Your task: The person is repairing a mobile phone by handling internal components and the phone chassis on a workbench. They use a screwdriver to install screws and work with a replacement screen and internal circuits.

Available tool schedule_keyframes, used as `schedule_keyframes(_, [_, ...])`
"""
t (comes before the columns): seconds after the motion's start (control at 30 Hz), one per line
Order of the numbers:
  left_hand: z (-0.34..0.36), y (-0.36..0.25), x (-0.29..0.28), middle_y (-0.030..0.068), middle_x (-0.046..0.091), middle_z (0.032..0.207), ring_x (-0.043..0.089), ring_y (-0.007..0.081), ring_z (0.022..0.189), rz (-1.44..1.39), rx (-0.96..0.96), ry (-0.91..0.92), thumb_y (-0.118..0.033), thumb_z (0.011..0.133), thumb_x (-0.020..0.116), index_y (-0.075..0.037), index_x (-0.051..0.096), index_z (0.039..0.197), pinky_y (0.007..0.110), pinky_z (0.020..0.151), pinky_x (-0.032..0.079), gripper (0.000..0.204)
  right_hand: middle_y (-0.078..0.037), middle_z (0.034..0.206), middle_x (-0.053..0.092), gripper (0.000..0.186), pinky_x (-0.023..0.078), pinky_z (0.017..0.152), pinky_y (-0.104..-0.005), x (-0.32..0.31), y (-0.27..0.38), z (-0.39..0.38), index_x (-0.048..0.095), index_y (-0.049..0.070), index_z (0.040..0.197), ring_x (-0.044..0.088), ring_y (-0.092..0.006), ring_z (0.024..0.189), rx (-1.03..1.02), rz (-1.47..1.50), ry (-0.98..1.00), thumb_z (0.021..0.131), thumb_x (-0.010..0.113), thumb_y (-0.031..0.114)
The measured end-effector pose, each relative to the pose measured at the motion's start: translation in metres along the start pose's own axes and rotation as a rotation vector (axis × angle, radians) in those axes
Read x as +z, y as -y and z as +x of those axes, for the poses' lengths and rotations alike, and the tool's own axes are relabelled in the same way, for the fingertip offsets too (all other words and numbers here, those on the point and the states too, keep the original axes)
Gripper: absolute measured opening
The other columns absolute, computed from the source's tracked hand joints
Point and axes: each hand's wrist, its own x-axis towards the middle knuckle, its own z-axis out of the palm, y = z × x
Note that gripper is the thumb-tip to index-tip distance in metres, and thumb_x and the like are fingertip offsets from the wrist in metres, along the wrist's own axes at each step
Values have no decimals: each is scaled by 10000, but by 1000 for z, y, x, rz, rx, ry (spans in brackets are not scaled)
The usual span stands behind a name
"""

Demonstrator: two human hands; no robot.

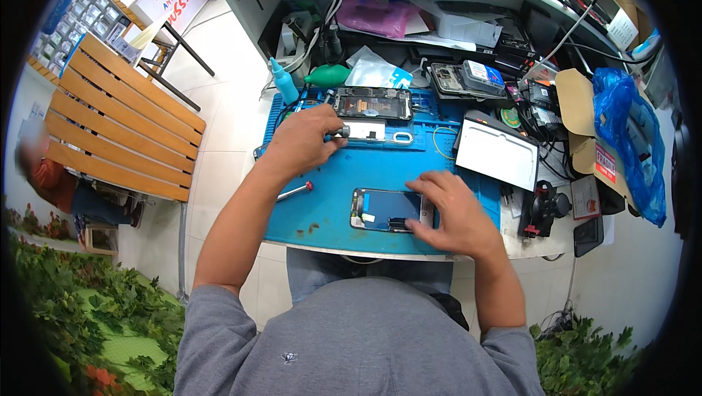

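My left hand [303,140] is closed at the far left of the blue repair mat [329,209], with its fingertips on a small tool with a dark round end [343,132]. The rest of that tool is hidden by the fingers. Just beyond lies an opened phone body [373,103] with its inner parts showing. Near the mat's front edge a detached phone screen panel [384,209] lies flat, with a small pale sticker on it. My right hand [461,213] is over its right end, thumb and fingers apart. A screwdriver with a red cap [296,191] rests by my left forearm.
A light blue squeeze bottle [283,80] and a green blower bulb [327,76] stand behind the mat. To the right are a white tray [497,153], phone parts [468,78], tangled cables and a cardboard box [589,129]. A shelf with clutter runs along the back.
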Motion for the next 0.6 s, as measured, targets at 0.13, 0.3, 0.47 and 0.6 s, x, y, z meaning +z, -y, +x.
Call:
schedule_keyframes(0.13, [0,4,1,73,749,1015,758,315,947,-11,-56,41,-185,924,922,-84,841,1042,449,848,595,176,-177,1237,745,360,577,1039,-470,2,4,47,769,4,1286,702,-376,1145,-89,-149,-146,957,833,135])
schedule_keyframes(0.3, [-1,9,4,57,772,1050,774,291,953,-15,-38,65,-148,909,915,-91,847,1032,429,848,608,152,-121,1083,740,127,577,923,-448,32,-22,86,781,35,1081,684,-320,1066,-138,-359,-152,963,767,79])
schedule_keyframes(0.47, [-1,10,0,48,782,1059,783,281,982,-20,31,104,-108,879,910,-98,862,1046,416,855,622,174,-101,1009,717,64,576,873,-433,46,-36,89,746,48,976,675,-297,1027,-131,-366,-204,915,730,60])
schedule_keyframes(0.6, [1,13,-2,59,773,1042,771,285,951,-43,13,103,-114,886,922,-91,863,1057,407,835,609,182,-91,970,705,29,582,838,-424,47,-38,90,742,51,939,673,-290,987,-154,-335,-241,910,742,52])
